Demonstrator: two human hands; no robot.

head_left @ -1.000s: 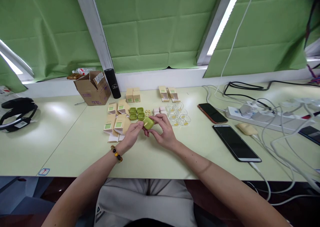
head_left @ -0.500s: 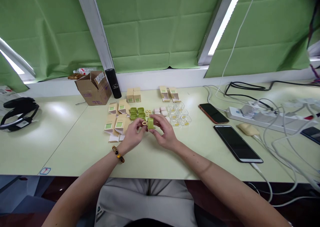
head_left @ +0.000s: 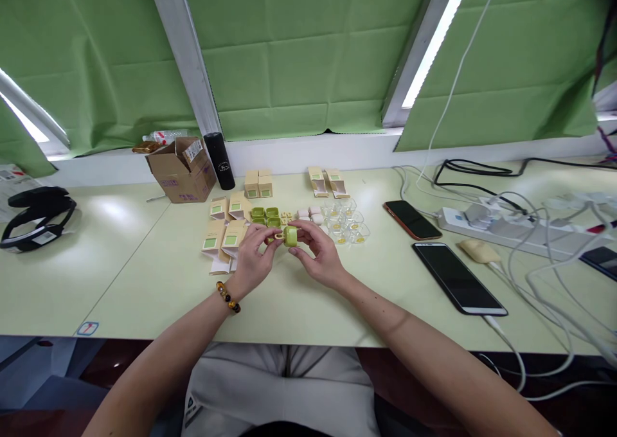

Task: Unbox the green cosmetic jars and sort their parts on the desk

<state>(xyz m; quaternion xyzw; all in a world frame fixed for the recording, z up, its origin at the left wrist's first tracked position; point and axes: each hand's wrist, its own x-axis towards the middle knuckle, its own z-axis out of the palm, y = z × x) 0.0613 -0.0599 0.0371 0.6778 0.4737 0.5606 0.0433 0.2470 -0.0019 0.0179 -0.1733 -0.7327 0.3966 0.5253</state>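
Observation:
Between my two hands, above the table, is a small green plastic case [head_left: 290,236] with a cream-yellow loop [head_left: 279,236] sticking out of its left side. My right hand [head_left: 319,255] grips the case from the right between thumb and fingers. My left hand [head_left: 255,255] pinches at the loop end with thumb and forefinger. Just beyond lie several green cases [head_left: 266,213] in rows, tiny yellow hook pieces [head_left: 286,215], pale pink blocks [head_left: 309,214] and clear plastic cups [head_left: 348,215] with yellow marks. Open-flapped small cardboard boxes [head_left: 231,234] stand left of them.
Small closed boxes [head_left: 258,184] and two opened ones [head_left: 328,182] stand farther back. A carton [head_left: 183,173] and black bottle [head_left: 220,160] are back left; a headset [head_left: 37,218] lies far left. Phones [head_left: 457,276], a power strip [head_left: 511,228] and tangled cables occupy the right.
The green case has turned slightly in my fingers, showing a more rounded side. My left fingers have shifted a little at the loop; my right hand stays nearly still.

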